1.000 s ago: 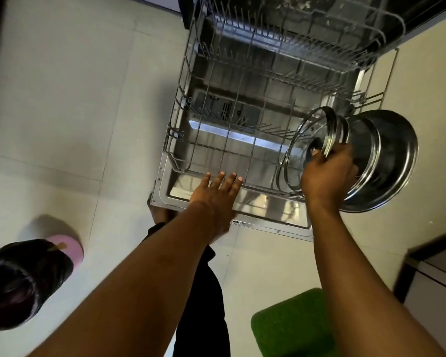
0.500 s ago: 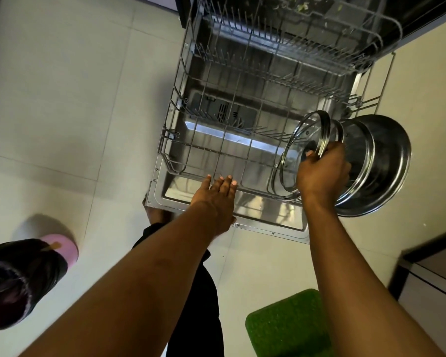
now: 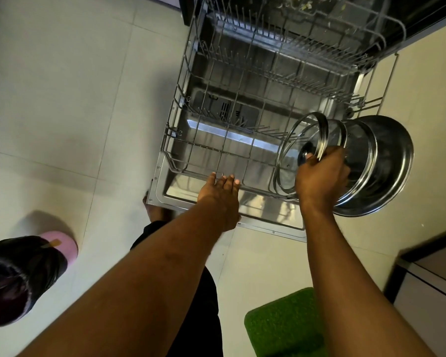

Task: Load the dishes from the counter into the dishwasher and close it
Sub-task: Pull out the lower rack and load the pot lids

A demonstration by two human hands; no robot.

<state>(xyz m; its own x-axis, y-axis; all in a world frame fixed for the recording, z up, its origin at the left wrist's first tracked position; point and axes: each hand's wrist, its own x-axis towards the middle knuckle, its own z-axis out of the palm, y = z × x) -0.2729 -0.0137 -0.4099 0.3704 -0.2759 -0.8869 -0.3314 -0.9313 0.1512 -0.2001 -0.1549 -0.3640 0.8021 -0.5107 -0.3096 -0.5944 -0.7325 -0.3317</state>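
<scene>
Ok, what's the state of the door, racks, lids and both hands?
Door: open, lying flat.
Lower rack: pulled out.
Upper rack: pulled out.
Lids: stacked on edge, at lower rack's right front corner.
Left hand: flat on lower rack's front rim.
Right hand: grips lids.

Left arm extends toward 1 o'clock; left hand (image 3: 220, 195) is flat, palm down, fingers straight and together. Right arm reaches toward 12 o'clock; right hand (image 3: 319, 177), at 3 o'clock of the left, fingers curled, grips stacked lids (image 3: 379, 161).
</scene>
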